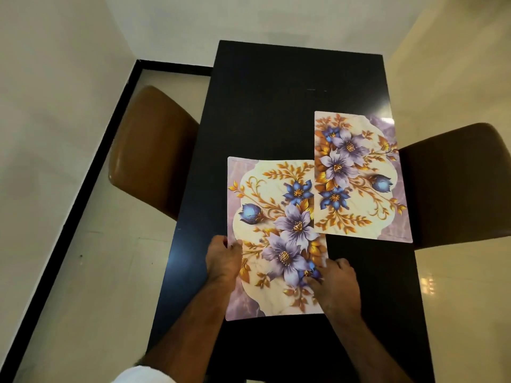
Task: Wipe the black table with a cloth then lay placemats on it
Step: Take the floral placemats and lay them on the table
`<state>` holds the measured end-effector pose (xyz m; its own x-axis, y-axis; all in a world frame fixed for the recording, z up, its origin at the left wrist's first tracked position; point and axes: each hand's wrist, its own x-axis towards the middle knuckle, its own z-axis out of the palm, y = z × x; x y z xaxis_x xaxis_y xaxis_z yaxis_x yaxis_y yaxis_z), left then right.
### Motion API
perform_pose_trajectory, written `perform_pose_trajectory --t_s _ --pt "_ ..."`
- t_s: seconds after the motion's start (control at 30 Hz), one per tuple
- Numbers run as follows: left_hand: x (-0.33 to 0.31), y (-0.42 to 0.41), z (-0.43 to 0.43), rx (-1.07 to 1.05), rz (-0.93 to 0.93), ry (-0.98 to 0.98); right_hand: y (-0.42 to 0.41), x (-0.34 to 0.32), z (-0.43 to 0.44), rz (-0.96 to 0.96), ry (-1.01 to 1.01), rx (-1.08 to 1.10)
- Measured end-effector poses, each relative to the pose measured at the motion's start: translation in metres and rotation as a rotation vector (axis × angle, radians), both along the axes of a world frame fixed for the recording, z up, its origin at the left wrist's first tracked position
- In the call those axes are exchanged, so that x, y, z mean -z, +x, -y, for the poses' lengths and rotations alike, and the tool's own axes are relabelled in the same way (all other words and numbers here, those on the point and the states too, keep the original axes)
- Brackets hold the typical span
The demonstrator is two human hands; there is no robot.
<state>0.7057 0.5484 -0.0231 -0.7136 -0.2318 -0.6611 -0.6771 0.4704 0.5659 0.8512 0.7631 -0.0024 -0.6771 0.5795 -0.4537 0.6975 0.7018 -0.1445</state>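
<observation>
Beyond your white sleeve, your left hand and right hand grasp opposite edges of the purple-and-gold floral placemat over the black table; ease it leftward, clear of the matching placemat past your right hand.

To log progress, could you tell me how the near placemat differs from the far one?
The left hand and right hand hold the near placemat by its side edges; the far placemat lies untouched on the black table. The near placemat sits mid-table, the far placemat at its right edge. The near placemat's print is turned opposite to the far placemat's. Both share one floral print.
</observation>
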Motion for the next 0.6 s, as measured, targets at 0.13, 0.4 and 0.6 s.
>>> perform_pose_trajectory --t_s 0.13,0.4,0.6 --pt "-0.017 0.001 0.036 0.006 -0.123 0.14 -0.012 -0.004 0.008 -0.049 -0.11 0.055" --pt "-0.031 -0.025 0.112 -0.109 -0.078 0.412 -0.054 -0.008 0.026 -0.406 -0.876 0.57" --pt "-0.046 -0.084 0.117 -0.062 -0.198 0.404 -0.113 -0.018 0.03 -0.63 -0.833 0.564"
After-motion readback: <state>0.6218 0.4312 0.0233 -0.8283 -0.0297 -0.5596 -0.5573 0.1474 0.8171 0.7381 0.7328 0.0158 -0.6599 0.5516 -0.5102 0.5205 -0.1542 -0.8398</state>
